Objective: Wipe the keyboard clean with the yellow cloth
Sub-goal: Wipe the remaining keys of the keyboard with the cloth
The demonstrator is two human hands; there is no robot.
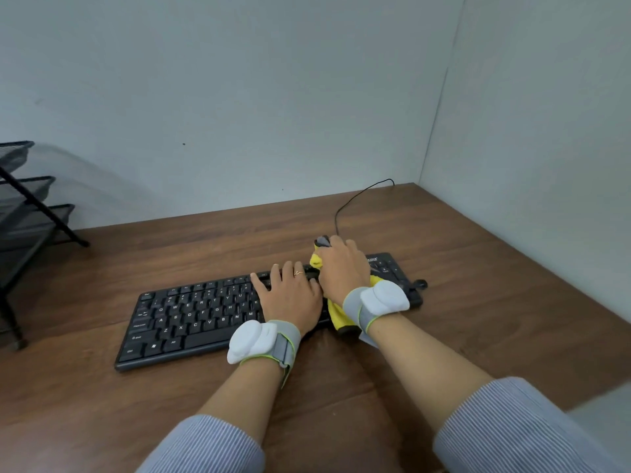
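A black keyboard (191,315) lies slanted on the brown wooden desk (102,397). My left hand (290,295) rests flat on its middle keys, fingers spread, holding nothing. My right hand (341,268) is closed on the yellow cloth (336,317), pressing it onto the right part of the keyboard near the far edge. The cloth shows yellow under the wrist and beside the knuckles, with a grey patch at the fingertips. Most of the cloth is hidden under the hand.
A black cable (355,199) runs from the keyboard's far side toward the wall corner. A black mesh tray rack (24,213) stands at the left edge of the desk. Walls close the desk at the back and right.
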